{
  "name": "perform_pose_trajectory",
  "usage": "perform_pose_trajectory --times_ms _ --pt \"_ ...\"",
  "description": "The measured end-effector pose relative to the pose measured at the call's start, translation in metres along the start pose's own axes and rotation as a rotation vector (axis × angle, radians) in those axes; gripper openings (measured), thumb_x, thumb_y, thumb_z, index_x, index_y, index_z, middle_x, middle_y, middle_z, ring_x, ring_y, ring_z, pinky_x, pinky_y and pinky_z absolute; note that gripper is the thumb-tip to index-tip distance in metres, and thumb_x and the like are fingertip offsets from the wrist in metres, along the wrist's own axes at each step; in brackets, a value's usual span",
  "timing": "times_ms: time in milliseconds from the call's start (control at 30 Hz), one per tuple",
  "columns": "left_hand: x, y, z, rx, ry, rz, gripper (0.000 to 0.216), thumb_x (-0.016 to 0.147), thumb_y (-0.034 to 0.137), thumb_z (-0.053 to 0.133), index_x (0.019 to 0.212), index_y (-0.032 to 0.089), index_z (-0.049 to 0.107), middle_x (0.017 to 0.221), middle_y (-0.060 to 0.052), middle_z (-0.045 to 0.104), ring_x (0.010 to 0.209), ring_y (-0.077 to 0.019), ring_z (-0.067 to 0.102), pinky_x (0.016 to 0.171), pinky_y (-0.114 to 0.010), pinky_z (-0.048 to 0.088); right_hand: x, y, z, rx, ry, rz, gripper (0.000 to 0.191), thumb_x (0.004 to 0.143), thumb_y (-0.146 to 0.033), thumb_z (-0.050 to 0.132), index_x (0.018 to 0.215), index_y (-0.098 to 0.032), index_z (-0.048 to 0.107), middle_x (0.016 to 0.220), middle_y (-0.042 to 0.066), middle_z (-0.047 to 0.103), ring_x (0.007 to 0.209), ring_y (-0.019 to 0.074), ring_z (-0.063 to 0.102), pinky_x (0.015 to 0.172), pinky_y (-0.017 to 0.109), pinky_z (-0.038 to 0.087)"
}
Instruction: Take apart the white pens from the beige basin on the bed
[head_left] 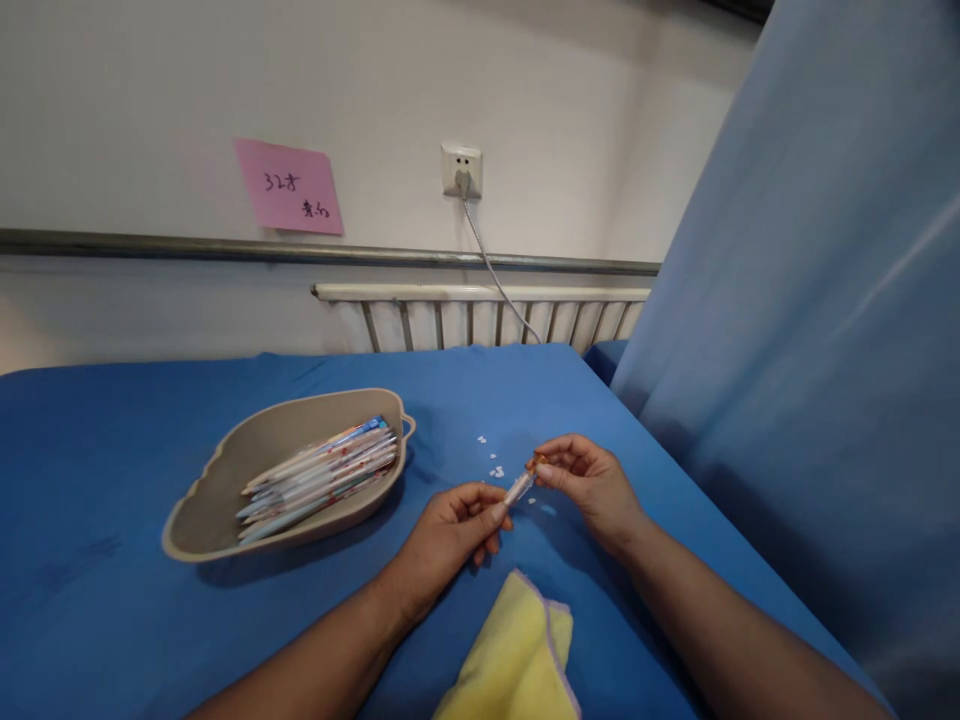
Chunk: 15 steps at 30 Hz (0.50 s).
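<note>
Both hands meet over the blue table cover (112,480), pinching one small clear pen-like stick (520,488) with an orange tip. My left hand (450,535) grips its lower end with closed fingers. My right hand (585,480) pinches the upper end at the orange tip. Small white scraps (495,468) lie on the cloth just behind the hands. A beige leaf-shaped tray (217,480) to the left holds several wrapped pens (322,478).
A folded yellow cloth (517,655) lies at the near edge below my hands. A light blue curtain (810,350) hangs along the right side. Behind the table are a white radiator (480,315), a wall socket with a grey cable (461,172) and a pink note (289,187).
</note>
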<state>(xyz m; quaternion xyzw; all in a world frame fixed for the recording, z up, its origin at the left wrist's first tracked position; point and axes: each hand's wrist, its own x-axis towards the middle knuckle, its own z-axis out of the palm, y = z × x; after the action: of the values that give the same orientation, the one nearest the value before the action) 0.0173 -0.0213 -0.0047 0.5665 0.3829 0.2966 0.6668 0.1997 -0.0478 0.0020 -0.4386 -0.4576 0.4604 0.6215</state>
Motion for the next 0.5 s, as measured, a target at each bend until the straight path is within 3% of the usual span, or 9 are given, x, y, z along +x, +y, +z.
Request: perform_pose_trajectory --times_ms 500 --pt "0.0004 -0.0038 -0.0022 0.008 -0.03 0.005 0.032 0.07 0.041 0.07 0.084 0.013 0.064 0.065 0.0 0.061 0.043 -0.0057 0.047 0.039 -0.016 0.034 0.0008 -0.0008 -0.001 -0.011 -0.062 -0.008 0.027 0.062 -0.036 0.078 0.078 -0.02 0.063 0.075 0.001 0.07 0.069 0.0149 0.063 0.07 0.031 0.05"
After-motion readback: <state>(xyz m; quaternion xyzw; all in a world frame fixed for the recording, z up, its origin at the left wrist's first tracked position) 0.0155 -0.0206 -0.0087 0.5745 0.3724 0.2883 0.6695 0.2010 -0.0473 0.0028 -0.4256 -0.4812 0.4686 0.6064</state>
